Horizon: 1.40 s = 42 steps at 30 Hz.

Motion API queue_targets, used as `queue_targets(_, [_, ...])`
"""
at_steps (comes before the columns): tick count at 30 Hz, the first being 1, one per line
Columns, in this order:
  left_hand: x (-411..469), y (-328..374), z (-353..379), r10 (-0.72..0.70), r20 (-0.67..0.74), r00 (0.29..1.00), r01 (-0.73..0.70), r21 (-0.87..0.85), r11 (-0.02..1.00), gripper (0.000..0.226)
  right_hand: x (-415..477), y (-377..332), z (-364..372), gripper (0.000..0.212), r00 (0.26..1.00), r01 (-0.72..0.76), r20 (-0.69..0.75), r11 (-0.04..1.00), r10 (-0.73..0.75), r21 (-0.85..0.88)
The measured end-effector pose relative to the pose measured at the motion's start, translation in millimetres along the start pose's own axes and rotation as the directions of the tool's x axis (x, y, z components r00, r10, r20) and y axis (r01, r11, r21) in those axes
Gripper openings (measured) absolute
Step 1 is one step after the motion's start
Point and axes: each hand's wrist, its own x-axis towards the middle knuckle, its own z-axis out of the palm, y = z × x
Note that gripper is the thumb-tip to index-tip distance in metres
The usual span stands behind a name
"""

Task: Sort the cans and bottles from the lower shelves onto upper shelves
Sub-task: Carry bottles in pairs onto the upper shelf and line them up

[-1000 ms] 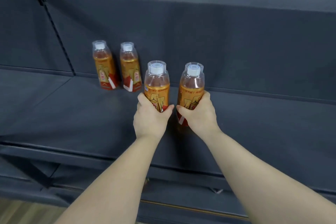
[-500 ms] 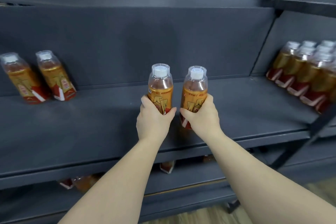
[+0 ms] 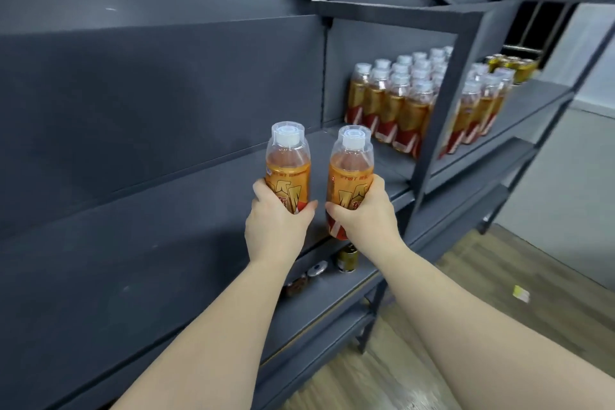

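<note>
Moved right along gray shelf (image 3: 149, 243) since before: left hand (image 3: 276, 226) and right hand (image 3: 364, 216), with what they hold. Two lone bottles at left gone from view. Fingers of left hand curl tight round left bottle (image 3: 288, 163), low on label. Fingers of right hand curl tight round right bottle (image 3: 349, 170), same way. Both upright, side by side, not touching, over shelf front; cannot tell if resting on it. Big bunch of bottles (image 3: 396, 100) stands in next bay to right. Gold cans (image 3: 512, 65) far right. One can (image 3: 347, 258) on lower shelf (image 3: 332, 296), under hands.
</note>
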Motion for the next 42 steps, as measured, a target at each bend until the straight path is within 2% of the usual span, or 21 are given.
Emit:
queue_targets(7, [-2, 34, 47, 0.166, 0.155, 0.974, -0.155, -0.08, 0.985, 0.08, 1, 26, -46, 0.052, 0.981, -0.075, -0.184, 0.997, 0.067, -0.037])
queue_targets(15, [-34, 77, 118, 0.324, 0.365, 0.873, -0.285, -0.158, 0.945, 0.073, -10, 72, -117, 0.048, 0.912, -0.198, -0.374, 0.979, 0.169, -0.039])
queue_targets(21, [-63, 124, 178, 0.38, 0.417, 0.825, -0.327, -0.196, 0.925, 0.081, -4, 120, -184, 0.065, 0.834, -0.274, -0.5, 0.962, 0.233, -0.008])
queue_targets(27, [-89, 176, 234, 0.402, 0.438, 0.804, -0.349, -0.201, 0.915, 0.08, 12, 160, -251, 0.067, 0.817, -0.272, -0.528, 0.962, 0.234, 0.006])
queue_targets(34, [-116, 230, 291, 0.377, 0.433, 0.819, -0.326, -0.189, 0.926, 0.08, 32, 196, -325, 0.061, 0.814, -0.281, -0.533, 0.96, 0.231, -0.013])
queue_targets(42, [-117, 273, 347, 0.408, 0.425, 0.808, -0.381, -0.151, 0.912, 0.088, 67, 229, -373, 0.063, 0.81, -0.299, -0.529, 0.954, 0.253, -0.001])
